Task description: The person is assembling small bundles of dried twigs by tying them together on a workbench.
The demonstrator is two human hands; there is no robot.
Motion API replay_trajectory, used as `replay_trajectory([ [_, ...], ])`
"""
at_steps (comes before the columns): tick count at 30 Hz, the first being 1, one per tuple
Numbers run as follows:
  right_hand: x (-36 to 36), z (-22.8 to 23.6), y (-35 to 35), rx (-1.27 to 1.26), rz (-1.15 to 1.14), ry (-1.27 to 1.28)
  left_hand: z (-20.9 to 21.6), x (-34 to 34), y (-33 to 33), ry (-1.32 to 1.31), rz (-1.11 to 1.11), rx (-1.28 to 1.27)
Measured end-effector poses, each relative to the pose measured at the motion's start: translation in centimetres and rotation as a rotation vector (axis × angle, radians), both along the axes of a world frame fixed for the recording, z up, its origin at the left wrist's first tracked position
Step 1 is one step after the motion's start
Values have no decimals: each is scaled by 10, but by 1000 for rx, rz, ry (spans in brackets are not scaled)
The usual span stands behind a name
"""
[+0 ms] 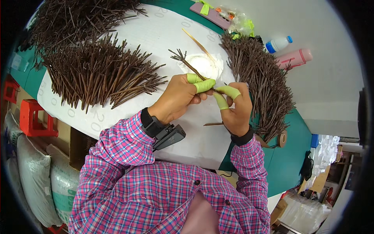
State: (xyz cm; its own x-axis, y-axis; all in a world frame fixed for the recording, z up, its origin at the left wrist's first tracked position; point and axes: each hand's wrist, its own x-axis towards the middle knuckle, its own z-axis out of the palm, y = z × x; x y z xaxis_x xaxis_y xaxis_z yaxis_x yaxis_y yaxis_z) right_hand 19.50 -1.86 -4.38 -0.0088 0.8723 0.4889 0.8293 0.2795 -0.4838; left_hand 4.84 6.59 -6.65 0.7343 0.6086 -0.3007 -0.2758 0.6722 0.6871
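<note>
A thin brown branched stem (193, 68) slants over the white-covered table, its forked tips up and to the left. My left hand (177, 95) is closed on it, with light green wraps round the thumb and a finger. My right hand (237, 111), wrapped the same way on two fingertips, pinches at the stem's lower end, close against the left fingers. What else the right fingertips may hold is too small to make out. Just beyond the hands lies a white round dish (210, 70) on crumpled white material, with a pale wooden stick (196, 43) resting on it.
Branched brown stems form a bundle (89, 74) at left, a darker heap (74, 19) behind it and a long pile (259, 78) at right. One short stem piece (213, 124) lies near me. A tape roll (282, 139), bottle (278, 44) and pink flask (295, 58) are at right.
</note>
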Motion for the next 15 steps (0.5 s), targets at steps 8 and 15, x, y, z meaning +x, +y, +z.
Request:
replay_trajectory([
  [8,2,2,-2,-538,-163,1080,0,1,-4,-66,-24,146],
  [15,7,6,-5,-694,-6,1423,3,3,-7,-140,-42,199],
])
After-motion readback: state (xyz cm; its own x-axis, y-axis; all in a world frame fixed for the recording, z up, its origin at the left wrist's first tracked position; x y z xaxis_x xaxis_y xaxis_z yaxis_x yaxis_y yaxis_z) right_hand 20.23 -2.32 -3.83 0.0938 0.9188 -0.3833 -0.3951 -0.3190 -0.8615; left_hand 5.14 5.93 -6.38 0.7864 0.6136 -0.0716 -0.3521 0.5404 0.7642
